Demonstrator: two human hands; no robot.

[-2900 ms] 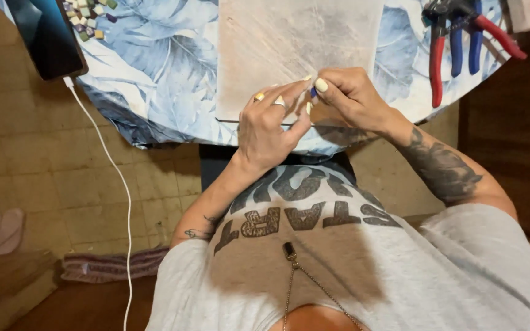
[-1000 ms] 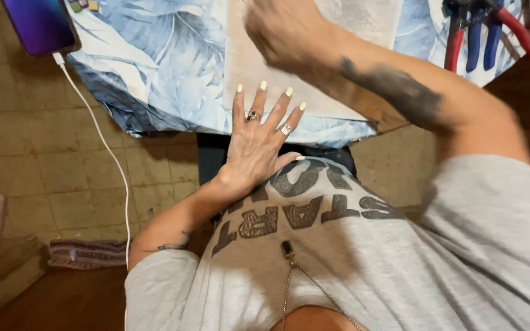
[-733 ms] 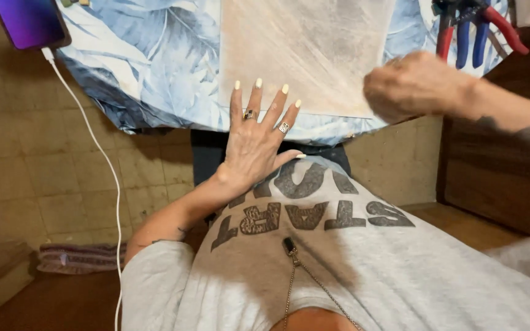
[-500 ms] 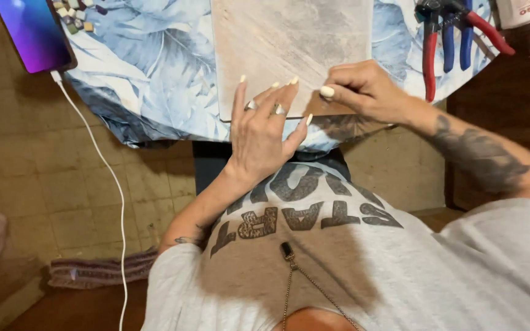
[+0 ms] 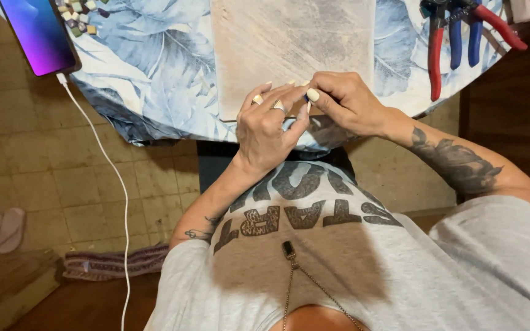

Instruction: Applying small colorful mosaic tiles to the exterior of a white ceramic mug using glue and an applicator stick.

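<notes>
While the scene was viewed from above, a round counter (image 5: 154, 67) draped in a blue leaf-patterned cloth was seen, with a tiled floor below. A pale, worn rectangular board (image 5: 289, 43) was laid flat on the cloth near the counter's front edge. A lit phone (image 5: 39, 34) was placed at the far left, its white cable (image 5: 115, 184) trailing down. Red and blue pliers (image 5: 455, 37) were set at the right, and a cluster of small mosaic tiles (image 5: 81, 15) lay beside the phone.

Both hands were brought together over the board's front edge. The left hand (image 5: 268, 125) was curled, ringed fingers bent inward towards the other hand; what it pinched, if anything, could not be told. The right hand (image 5: 345, 101) was closed narrowly, thumb and fingertips pinched on a tiny blue piece (image 5: 306, 98), barely visible between the two hands.

The step in hand was judged to be fine handling of that piece at the fingertips. Steady, precise finger control would be called for.
</notes>
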